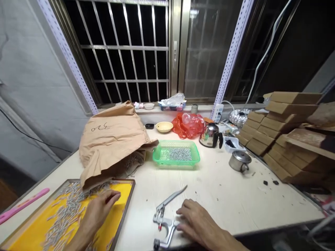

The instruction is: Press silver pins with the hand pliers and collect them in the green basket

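My left hand (98,211) is over a yellow-bottomed tray (126,189) that holds many small metal pieces (65,216). Its fingers are pressed together, and whatever they may hold is too small to make out. My right hand (196,219) lies at the table's front, its curled fingers at the side of a silver hand press tool (167,222) with a long lever. Whether those fingers grip the tool's edge is unclear. Beyond them stands a green plastic basket (157,160) with small metal pieces inside.
A large brown paper bag (112,139) leans behind the tray, and a pink stick (24,205) lies left. Farther back are a yellow bowl (164,127), red plastic bag (183,129) and kettle (209,136). A metal cup (238,163) and stacked cardboard boxes (290,139) stand right.
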Demonstrator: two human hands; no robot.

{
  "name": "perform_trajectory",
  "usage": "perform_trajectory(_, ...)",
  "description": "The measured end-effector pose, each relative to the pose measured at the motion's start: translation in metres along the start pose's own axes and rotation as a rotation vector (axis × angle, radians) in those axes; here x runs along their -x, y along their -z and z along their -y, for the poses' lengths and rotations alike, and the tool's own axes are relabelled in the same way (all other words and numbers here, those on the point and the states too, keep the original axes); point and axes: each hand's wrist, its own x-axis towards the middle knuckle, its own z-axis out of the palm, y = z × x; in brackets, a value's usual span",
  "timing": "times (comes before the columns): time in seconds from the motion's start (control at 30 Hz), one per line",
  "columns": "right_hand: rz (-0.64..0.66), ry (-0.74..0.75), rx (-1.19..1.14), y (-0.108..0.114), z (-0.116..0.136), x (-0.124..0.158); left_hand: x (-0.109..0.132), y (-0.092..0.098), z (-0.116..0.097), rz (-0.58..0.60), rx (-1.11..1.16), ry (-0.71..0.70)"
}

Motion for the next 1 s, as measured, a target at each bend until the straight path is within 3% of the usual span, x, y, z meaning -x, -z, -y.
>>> perform_trajectory(0.07,0.027,-0.038,0.037,-0.007,-0.003,0.016,0.021,-0.013,-0.034,0.178,0.172,0.144)
perform_trajectory(0.17,0.031,-0.069,0.121,-0.012,-0.007,0.027,0.049,-0.046,-0.069,0.353,0.359,0.215)
perform_trajectory(0.33,0.022,-0.106,0.187,-0.013,-0.007,0.031,0.066,-0.086,-0.081,0.414,0.316,0.234)
perform_trajectory(0.47,0.012,-0.105,0.208,-0.011,-0.005,0.032,0.063,-0.091,-0.085,0.397,0.166,0.202)
perform_trajectory(0.77,-0.026,-0.129,0.195,-0.016,-0.007,0.035,0.059,-0.091,-0.1,0.485,0.001,0.2)
perform_trajectory(1.0,-0.038,-0.139,0.209,-0.021,-0.008,0.035,0.059,-0.092,-0.094,0.671,0.151,0.272)
